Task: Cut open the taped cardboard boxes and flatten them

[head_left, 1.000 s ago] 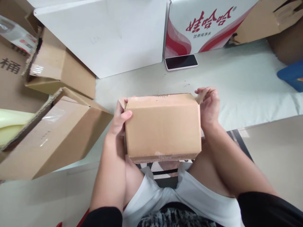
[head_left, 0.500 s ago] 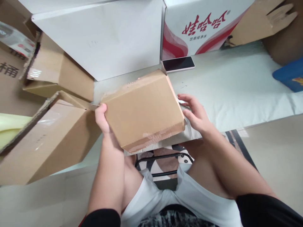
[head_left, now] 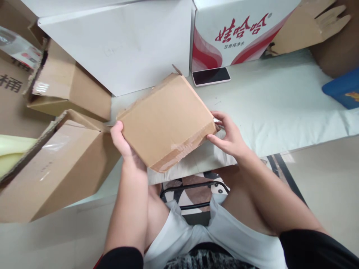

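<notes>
I hold a small brown cardboard box [head_left: 165,119] tilted above the white table edge, its taped seam facing me. My left hand [head_left: 122,144] grips its lower left corner from underneath, fingers closed on it. My right hand [head_left: 228,136] pinches the box's right corner between thumb and fingers. A loose flap tip sticks up at the box's far corner.
Open brown cartons [head_left: 56,160] crowd the left side. A large white box [head_left: 120,45] and a red-and-white printed carton [head_left: 238,31] stand behind. A phone [head_left: 211,76] lies face up on the white table [head_left: 280,108]. A blue object [head_left: 342,89] sits at the right edge.
The box went from level in front of me to tilted and turned leftward. My right hand let go of the far flap, then closed on the right corner.
</notes>
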### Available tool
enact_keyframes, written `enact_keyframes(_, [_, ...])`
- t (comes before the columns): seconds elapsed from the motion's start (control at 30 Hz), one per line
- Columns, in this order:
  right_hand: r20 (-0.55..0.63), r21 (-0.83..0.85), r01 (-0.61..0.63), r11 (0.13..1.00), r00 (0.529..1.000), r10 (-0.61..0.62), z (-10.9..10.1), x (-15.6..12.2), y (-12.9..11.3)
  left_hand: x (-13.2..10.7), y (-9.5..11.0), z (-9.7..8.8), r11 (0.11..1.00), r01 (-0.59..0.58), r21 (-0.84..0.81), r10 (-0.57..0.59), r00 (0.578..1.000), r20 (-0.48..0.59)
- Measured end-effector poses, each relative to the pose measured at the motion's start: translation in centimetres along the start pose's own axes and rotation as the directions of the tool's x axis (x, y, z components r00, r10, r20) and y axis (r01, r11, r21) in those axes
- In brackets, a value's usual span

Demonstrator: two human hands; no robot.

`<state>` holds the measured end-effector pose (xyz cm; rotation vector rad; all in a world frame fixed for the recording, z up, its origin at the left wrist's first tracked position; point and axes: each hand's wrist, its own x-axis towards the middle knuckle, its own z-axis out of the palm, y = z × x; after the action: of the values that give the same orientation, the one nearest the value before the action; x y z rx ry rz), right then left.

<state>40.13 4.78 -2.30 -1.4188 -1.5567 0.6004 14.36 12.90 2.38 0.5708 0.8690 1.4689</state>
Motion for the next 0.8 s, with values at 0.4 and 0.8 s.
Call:
enact_keyframes(0.4, [0.044, 0.034, -0.045, 0.998, 0.998, 0.044, -0.08, 0.16, 0.09, 0.25, 0.08, 0.00, 0.999, 0.010, 0.031, -0.008, 0.999, -0.050])
enact_keyframes(0.8, [0.011, -0.017, -0.033, 0.999, 0.999, 0.033, 0.01, 0.14, -0.06, 0.38, 0.29, -0.25, 0.999, 0.036, -0.031, -0.036, 0.999, -0.025])
